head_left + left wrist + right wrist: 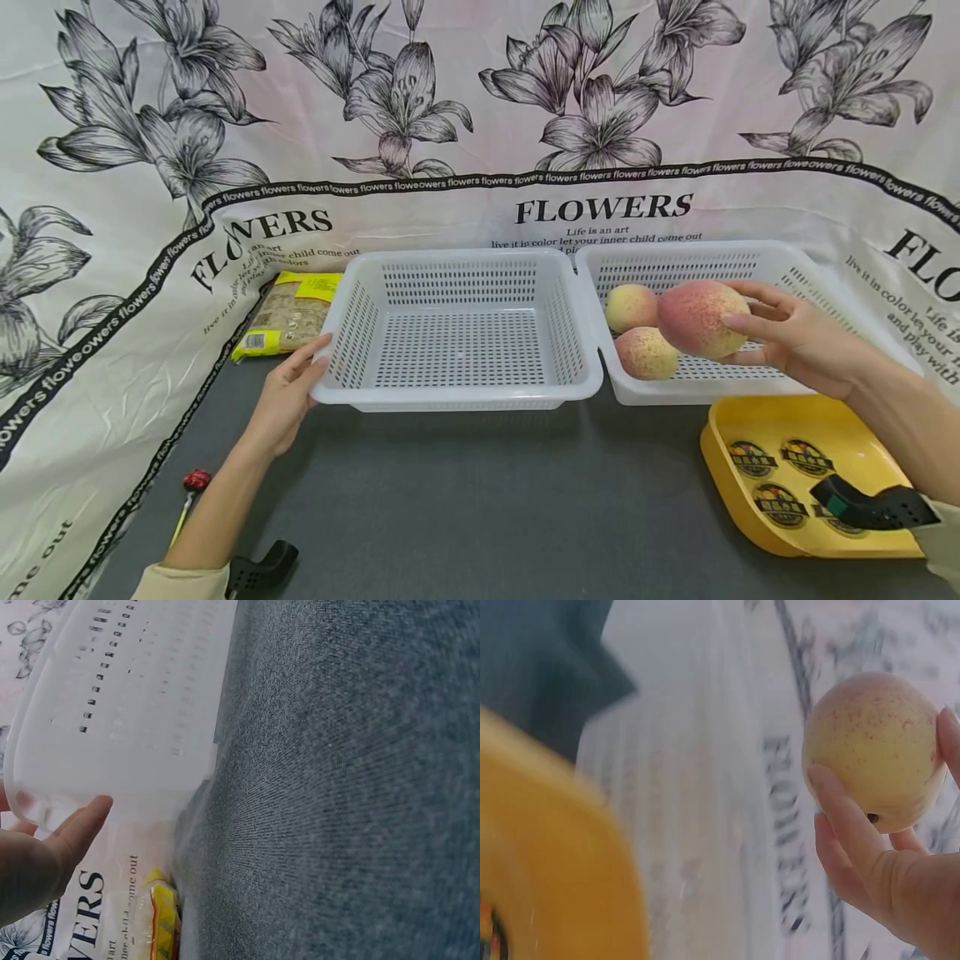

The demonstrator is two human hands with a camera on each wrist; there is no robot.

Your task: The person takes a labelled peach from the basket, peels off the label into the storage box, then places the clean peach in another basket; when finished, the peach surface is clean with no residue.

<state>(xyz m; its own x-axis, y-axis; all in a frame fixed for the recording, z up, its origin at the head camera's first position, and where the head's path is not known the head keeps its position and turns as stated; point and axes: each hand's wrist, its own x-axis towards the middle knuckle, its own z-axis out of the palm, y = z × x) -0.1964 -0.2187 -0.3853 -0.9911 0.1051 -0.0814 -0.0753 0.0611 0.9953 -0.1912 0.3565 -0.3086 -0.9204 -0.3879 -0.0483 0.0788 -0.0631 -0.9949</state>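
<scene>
My right hand (802, 337) holds a large pink-and-yellow peach (699, 318) above the right white basket (675, 392), fingers and thumb around its sides. The right wrist view shows the peach (877, 746) from its yellow side, with a small dark stem hollow near the fingers. Two more peaches lie at that basket's left end, one behind (630, 307) and one in front (645, 353). With its thumb against the outer wall and its fingers at the rim, my left hand (281, 404) grips the near-left corner of the left white basket (465, 393), which contains nothing.
A yellow tray (716, 467) with several round stickers stands at the front right, under my right forearm. Left of the baskets lies a yellow-and-clear packet (288, 312). A red-headed stick (197, 481) is beside my left forearm. Flower-printed cloth (450, 208) hangs behind the grey table (487, 492).
</scene>
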